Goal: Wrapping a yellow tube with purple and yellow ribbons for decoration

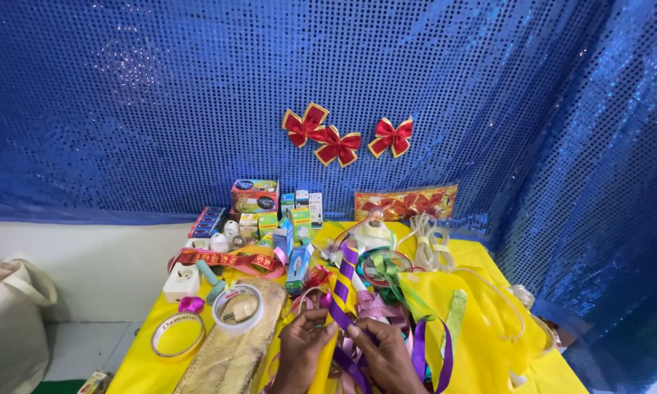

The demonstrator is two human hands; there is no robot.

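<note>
At the back of the yellow table (489,263), against the blue sequinned curtain (160,109), stands a multicoloured box with a dark oval panel (254,195). Beside it sit several small green, white and blue cartons (300,211), one blue carton (298,267) lying nearer. A dark flat pack (207,221) lies at the left. To the right leans a long red and gold wrapper (406,202) with bows showing through. A small box (95,381) lies on the floor.

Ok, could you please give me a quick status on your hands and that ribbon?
Left hand and right hand both pinching purple-and-gold striped ribbon. Ribbon runs up over yellow table. Loose ribbons crowd close around.
</note>
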